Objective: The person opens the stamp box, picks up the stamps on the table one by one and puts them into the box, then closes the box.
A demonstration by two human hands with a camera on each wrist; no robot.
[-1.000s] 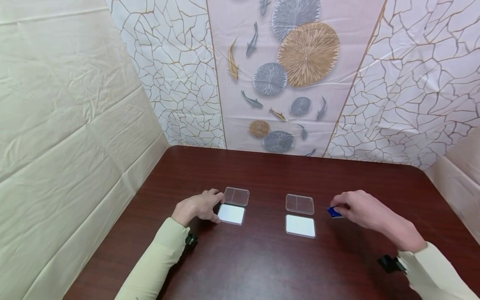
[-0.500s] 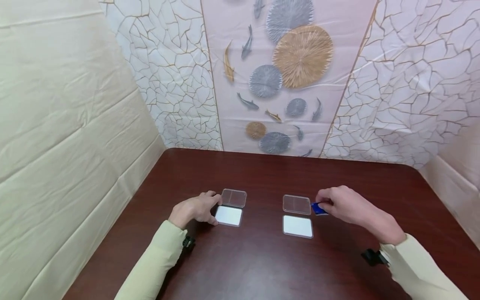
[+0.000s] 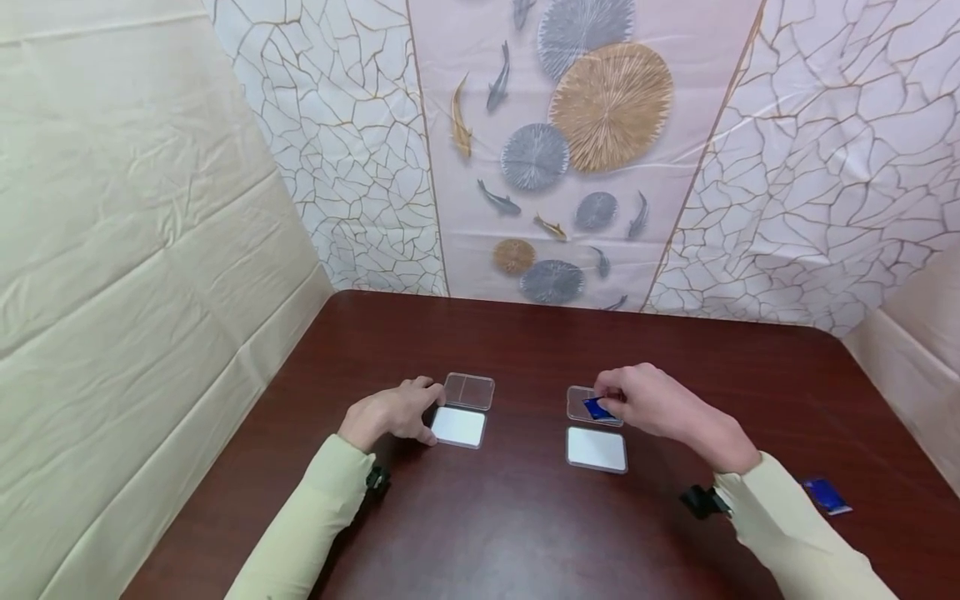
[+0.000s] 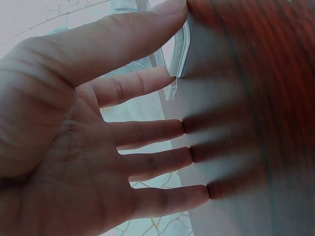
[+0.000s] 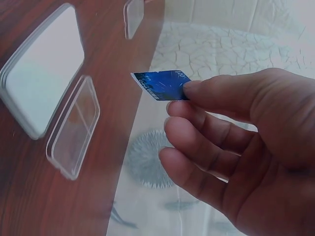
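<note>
My right hand (image 3: 663, 412) pinches a blue postage stamp (image 5: 160, 86) between thumb and fingertips. The stamp has pale lettering and a toothed edge. In the head view it overlaps the right clear plastic lid (image 3: 576, 397), while the right wrist view shows it raised off the table. Just nearer lies a shallow clear case with a white insert (image 3: 596, 450). My left hand (image 3: 393, 412) stands with spread, fairly straight fingers at the left edge of the other white-lined case (image 3: 459, 427), fingertips at the tabletop. Beyond that case is its clear lid (image 3: 470, 392).
A second blue stamp (image 3: 827, 496) lies on the dark wood table (image 3: 487, 525) at the right, beside my right sleeve. Behind the table hangs a patterned cloth (image 3: 532, 208), and a pale cloth (image 3: 150, 250) covers the left side.
My right hand has carried the stamp leftward, from right of the right lid to over it. The second stamp has come into view at the right. My left hand stays put.
</note>
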